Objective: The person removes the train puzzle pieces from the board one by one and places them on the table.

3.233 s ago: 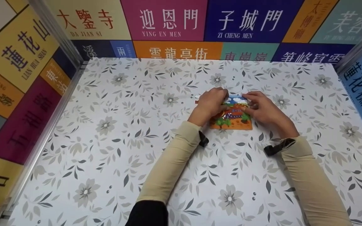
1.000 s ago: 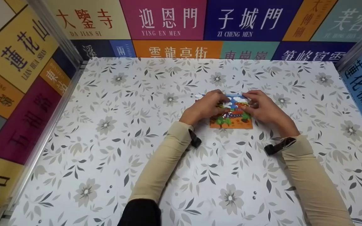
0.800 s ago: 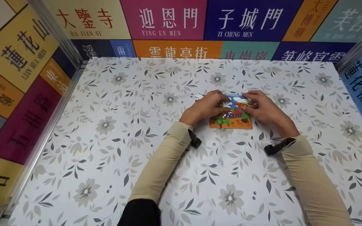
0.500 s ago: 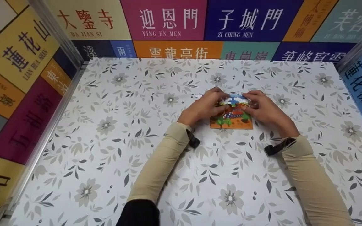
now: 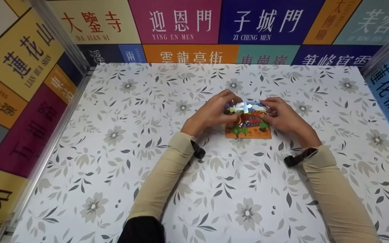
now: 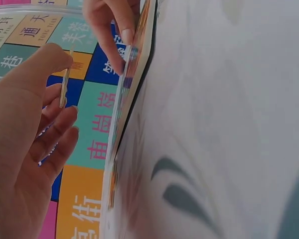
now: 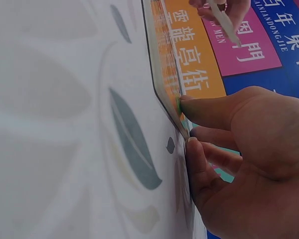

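A small jigsaw puzzle (image 5: 250, 133), printed with blue sky, a red-brown middle and green bushes on orange ground, lies on the table. My left hand (image 5: 211, 111) is over its upper left part. Between thumb and fingers it pinches a thin puzzle piece (image 6: 66, 82), seen nearly edge-on and raised above the puzzle in the left wrist view. My right hand (image 5: 284, 116) grips the puzzle's right side, thumb (image 7: 204, 112) on the printed face and fingertips at the corner. The left hand hides the puzzle's upper left area in the head view.
A floral-patterned white cloth (image 5: 113, 168) covers the table. Beyond the puzzle, a thin orange-edged flat thing (image 6: 113, 186) lies low on the cloth in the left wrist view. Colourful panels with lettering (image 5: 181, 23) stand along the back and sides.
My left hand has drawn left, and the pinched piece now tilts and catches the light over the sky area. The right hand and the puzzle have stayed in place.
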### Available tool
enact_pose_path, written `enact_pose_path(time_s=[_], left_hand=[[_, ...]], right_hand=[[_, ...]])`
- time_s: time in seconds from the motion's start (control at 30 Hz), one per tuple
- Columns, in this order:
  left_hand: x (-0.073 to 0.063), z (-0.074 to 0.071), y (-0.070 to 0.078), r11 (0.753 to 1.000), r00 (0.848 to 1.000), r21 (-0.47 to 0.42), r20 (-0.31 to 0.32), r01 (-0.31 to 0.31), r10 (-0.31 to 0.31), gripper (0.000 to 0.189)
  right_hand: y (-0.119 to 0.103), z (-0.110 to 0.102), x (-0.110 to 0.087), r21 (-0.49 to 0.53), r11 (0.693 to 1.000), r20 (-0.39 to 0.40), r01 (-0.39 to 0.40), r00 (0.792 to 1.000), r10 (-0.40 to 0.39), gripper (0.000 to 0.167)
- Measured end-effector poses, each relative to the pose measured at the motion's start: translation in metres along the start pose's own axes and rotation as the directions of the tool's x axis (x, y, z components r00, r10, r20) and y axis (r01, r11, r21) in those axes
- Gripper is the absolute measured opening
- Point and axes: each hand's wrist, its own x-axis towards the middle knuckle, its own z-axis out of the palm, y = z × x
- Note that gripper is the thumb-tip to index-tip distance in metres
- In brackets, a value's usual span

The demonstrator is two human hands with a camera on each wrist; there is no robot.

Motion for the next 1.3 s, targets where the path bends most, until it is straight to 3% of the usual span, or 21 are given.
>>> enact_pose_path(time_s=[0.23, 0.73, 0.9, 1.07, 1.3], left_hand=[[-0.017, -0.015, -0.007, 0.997, 0.999, 0.07, 0.0, 0.045, -0.045, 0.044], [-0.054, -0.05, -0.042, 0.983, 0.989, 0.113, -0.053, 0.144, -0.138, 0.043], [-0.058, -0.058, -0.048, 0.97, 0.978, 0.134, -0.072, 0.202, -0.194, 0.04], [-0.058, -0.06, -0.053, 0.958, 0.969, 0.148, -0.047, 0.245, -0.241, 0.037], [-0.059, -0.057, -0.058, 0.952, 0.969, 0.187, 0.0, 0.242, -0.247, 0.034]], right_hand=[[0.001, 0.0, -0.001, 0.007, 1.0, 0.008, -0.003, 1.0, 0.003, 0.062], [0.002, -0.001, 0.002, -0.004, 0.998, 0.025, -0.059, 0.998, 0.059, 0.063], [0.001, -0.003, 0.002, -0.006, 0.998, 0.029, -0.067, 0.997, 0.067, 0.064], [0.001, -0.002, 0.002, -0.008, 0.998, 0.027, -0.06, 0.998, 0.06, 0.064], [0.003, -0.001, 0.001, -0.011, 1.0, 0.022, 0.002, 1.0, -0.002, 0.063]])
